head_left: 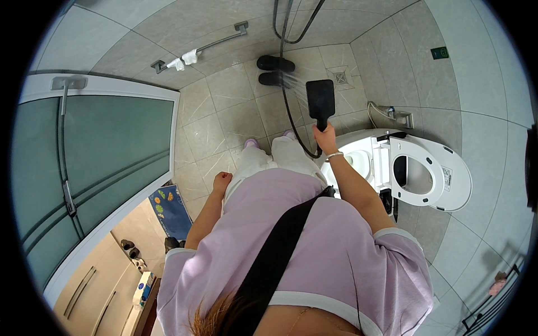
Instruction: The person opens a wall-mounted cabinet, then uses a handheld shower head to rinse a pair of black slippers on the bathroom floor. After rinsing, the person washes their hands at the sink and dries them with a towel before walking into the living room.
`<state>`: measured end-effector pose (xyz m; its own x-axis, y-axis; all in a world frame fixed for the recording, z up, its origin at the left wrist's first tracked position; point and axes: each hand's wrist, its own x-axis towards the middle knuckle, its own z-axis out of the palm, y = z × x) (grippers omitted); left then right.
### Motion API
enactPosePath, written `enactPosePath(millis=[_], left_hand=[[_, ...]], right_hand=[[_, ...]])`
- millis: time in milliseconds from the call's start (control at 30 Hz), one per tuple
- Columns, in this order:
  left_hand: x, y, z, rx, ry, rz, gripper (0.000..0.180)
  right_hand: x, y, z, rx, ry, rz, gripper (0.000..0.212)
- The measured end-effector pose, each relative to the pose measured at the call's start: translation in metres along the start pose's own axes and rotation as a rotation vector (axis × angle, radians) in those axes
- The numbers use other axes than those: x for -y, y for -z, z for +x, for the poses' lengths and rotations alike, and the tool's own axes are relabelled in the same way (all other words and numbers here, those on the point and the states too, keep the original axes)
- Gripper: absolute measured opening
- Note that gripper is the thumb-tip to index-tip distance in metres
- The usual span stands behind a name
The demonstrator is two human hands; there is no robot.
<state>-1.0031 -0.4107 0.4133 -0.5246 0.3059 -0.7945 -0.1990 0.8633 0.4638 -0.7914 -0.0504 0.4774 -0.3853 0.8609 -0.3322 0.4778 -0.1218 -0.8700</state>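
Note:
A black rectangular shower head (321, 99) is in my right hand (325, 139), its fingers wrapped round the handle. Water sprays from it toward the left, over a pair of black slippers (271, 78) on the tiled floor. The dark hose (289, 112) hangs from above and loops up to the handle. My left hand (222, 181) hangs at my side by the white trousers, its fingers curled in with nothing seen in them.
A white toilet (460, 185) with raised lid and seat stands at right. A floor drain (340, 78) lies beyond the shower head. At left is a frosted glass door (112, 134); a blue mat (171, 211) lies past it. A towel bar (218, 41) holds white cloths.

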Motion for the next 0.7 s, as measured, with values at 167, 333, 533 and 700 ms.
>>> enactPosePath(millis=[167,333,533,700], left_hand=[[-0.001,0.001,0.0,0.0,-0.004,0.003,0.024],[0.0,0.002,-0.002,0.013,0.004,-0.011,0.024],[-0.013,0.006,-0.008,0.028,-0.014,0.021,0.025],[-0.016,0.009,-0.002,0.04,-0.011,0.071,0.026]], right_hand=[[0.0,-0.003,0.006,0.055,-0.02,-0.006,0.018],[0.003,-0.003,0.005,0.02,-0.016,0.066,0.017],[-0.001,0.009,0.013,-0.022,0.025,-0.032,0.015],[0.016,0.015,0.013,-0.025,0.016,0.014,0.015]])
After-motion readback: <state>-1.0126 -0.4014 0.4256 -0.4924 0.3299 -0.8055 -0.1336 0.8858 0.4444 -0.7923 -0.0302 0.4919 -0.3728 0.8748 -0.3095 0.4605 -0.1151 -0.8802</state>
